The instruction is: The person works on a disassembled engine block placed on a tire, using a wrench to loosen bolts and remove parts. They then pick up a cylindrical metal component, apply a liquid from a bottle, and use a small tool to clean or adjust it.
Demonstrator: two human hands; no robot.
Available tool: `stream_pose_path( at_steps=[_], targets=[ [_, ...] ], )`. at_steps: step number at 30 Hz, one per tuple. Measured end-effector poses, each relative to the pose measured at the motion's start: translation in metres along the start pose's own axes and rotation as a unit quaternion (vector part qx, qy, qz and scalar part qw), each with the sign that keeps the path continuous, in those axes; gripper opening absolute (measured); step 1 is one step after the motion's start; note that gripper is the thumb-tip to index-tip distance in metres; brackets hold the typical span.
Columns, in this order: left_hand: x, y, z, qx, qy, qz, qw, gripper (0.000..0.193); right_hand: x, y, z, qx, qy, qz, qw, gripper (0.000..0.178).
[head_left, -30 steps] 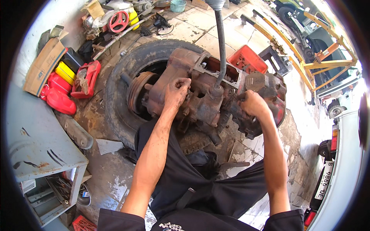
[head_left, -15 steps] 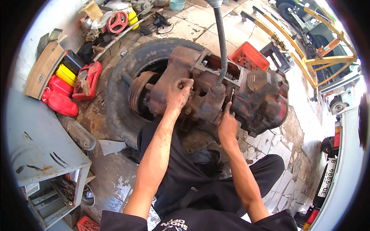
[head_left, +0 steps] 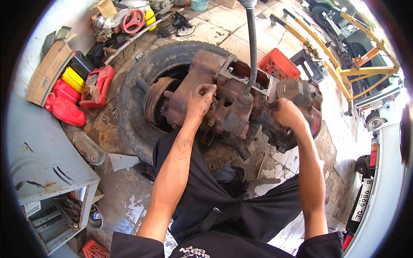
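A rusty brown gearbox (head_left: 193,71) lies across a large tire (head_left: 133,109), with a long gear lever (head_left: 251,43) rising from its middle. Beside the lever, the rectangular opening on top shows metal parts inside. My left hand (head_left: 200,102) is closed in a pinch against the casing, left of the lever; whatever its fingertips hold is hidden. To the right of the lever, my right hand (head_left: 289,112) has its fingers curled closed over the casing near the dark end housing (head_left: 297,88). I cannot make out what it grips.
A red crate (head_left: 279,64) with small parts stands behind the gearbox. Yellow metal frame (head_left: 344,77) stands at the far right. Red canisters (head_left: 66,105) and a cardboard box (head_left: 49,73) sit at the left, above a grey metal bench (head_left: 47,159).
My right hand has moved right and up from beside the lever, its extended index finger now curled. The shiny metal piece by that finger no longer shows. My left hand has barely moved.
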State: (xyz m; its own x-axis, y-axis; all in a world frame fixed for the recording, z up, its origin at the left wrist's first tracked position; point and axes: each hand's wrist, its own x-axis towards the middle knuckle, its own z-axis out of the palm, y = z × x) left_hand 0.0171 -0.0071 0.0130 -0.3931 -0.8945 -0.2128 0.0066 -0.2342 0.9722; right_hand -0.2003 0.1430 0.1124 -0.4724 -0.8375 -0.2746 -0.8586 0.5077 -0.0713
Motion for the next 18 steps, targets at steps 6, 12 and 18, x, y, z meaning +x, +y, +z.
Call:
stream_pose_path(
  at_steps=[6,12,18],
  targets=[
    [0.004,-0.001,0.001,0.0,-0.003,0.011,1.0,0.029,0.046,-0.006,-0.03,-0.094,-0.133,-0.034,0.986,0.036],
    [0.004,-0.008,0.002,-0.015,0.002,0.012,1.0,0.028,0.0,-0.031,0.007,-0.058,0.052,-0.037,0.996,0.018],
    [0.002,-0.004,0.007,0.001,-0.014,-0.002,1.0,0.027,-0.037,-0.067,0.127,-0.058,0.096,0.101,0.989,0.064]
  ],
)
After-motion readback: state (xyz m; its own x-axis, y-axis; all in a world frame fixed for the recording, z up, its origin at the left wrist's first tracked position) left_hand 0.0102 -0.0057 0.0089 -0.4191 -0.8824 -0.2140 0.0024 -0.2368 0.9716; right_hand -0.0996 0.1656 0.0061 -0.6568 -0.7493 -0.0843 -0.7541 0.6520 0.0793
